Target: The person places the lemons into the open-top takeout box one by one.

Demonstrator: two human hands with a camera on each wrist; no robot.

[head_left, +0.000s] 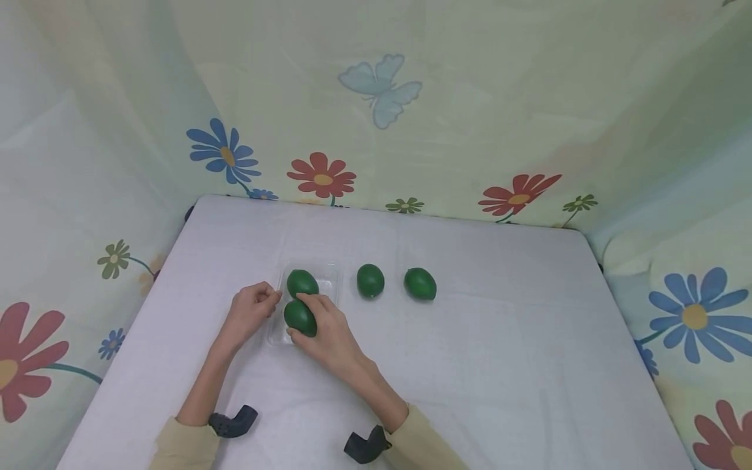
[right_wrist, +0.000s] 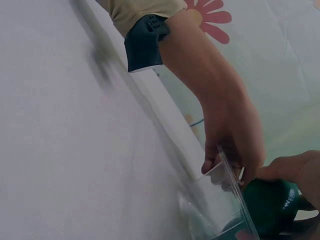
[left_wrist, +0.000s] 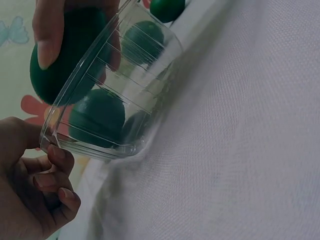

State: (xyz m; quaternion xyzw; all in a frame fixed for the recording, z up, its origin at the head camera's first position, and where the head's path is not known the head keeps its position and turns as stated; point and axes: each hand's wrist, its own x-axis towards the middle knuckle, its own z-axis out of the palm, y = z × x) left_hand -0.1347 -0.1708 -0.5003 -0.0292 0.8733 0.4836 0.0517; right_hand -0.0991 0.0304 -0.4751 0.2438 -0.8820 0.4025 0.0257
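A clear plastic container [head_left: 329, 271] sits on the white-covered table, left of the middle. My left hand [head_left: 251, 312] pinches its left rim between thumb and curled fingers, plainest in the left wrist view. In my right hand [head_left: 331, 333] is a dark green lime [head_left: 300, 318], gripped between thumb and fingers over the near half of the container. The left wrist view has this held lime [left_wrist: 67, 65] at the height of the rim. Another lime [head_left: 302, 282] lies inside, in the far half.
Two more limes lie on the table right of the container: one close by [head_left: 370, 281], the other farther right [head_left: 420, 284]. Flower-printed cloth [head_left: 446, 130] hangs behind the table and along both sides. Each wrist wears a black camera mount, such as the left one [head_left: 234, 422].
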